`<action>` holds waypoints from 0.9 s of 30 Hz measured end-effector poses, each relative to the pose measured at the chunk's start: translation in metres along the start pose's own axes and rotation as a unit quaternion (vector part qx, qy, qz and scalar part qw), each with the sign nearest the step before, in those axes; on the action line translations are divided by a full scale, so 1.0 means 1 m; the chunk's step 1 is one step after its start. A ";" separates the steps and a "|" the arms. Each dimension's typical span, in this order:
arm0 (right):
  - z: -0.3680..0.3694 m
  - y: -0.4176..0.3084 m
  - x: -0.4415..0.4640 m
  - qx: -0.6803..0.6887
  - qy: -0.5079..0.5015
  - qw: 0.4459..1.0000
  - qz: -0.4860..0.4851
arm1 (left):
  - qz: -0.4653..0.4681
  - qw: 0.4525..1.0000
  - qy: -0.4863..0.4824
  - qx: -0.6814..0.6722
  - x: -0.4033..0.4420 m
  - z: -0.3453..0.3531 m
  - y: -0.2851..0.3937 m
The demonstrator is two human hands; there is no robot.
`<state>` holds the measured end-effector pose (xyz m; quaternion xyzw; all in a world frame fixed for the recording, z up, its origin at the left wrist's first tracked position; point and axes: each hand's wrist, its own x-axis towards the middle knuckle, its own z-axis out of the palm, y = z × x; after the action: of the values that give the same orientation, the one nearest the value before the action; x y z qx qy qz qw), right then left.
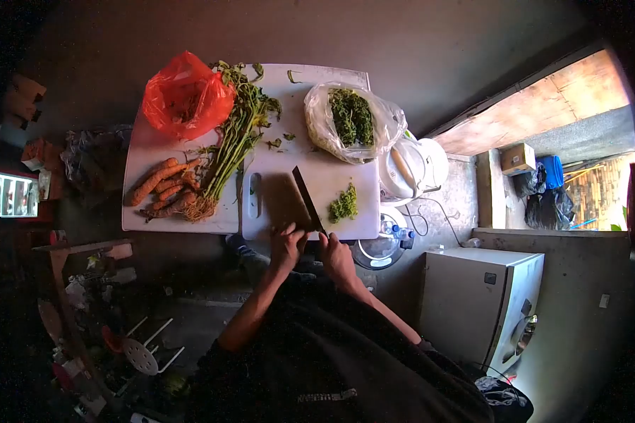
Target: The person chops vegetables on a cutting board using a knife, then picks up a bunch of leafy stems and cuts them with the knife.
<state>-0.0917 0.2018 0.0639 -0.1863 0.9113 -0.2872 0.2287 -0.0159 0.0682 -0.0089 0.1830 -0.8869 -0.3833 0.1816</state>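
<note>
My right hand (337,258) is closed around the handle of a kitchen knife (306,197), its dark blade pointing away from me over the white cutting board (275,220). Just left of the handle, my left hand (287,245) has its fingers bent together at the board's near edge. What those fingers hold, if anything, is too small to make out. A small heap of chopped greens (343,205) lies on the board, right of the blade. Behind it, a clear plastic bag (317,134) holds more cut greens (353,118).
On the white table (222,220) lie carrots (155,181), a bunch of long-stemmed greens (236,141) with roots, and a red plastic bag (188,106). White appliances (430,166) stand right of the table, a white cabinet-like unit (466,282) nearer me.
</note>
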 end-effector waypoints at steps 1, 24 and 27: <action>0.002 -0.002 0.003 -0.009 0.007 1.000 0.005 | 0.006 1.000 0.013 -0.019 0.002 -0.002 0.001; -0.036 -0.002 -0.017 0.037 -0.041 0.998 0.023 | 0.024 0.999 -0.020 0.023 0.008 -0.019 0.011; -0.033 -0.004 -0.018 0.003 -0.043 0.999 0.032 | 0.003 0.997 -0.024 0.067 0.006 -0.017 0.009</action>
<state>-0.0933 0.2219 0.0957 -0.1686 0.9053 -0.2746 0.2769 -0.0146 0.0611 0.0096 0.1825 -0.9153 -0.3268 0.1485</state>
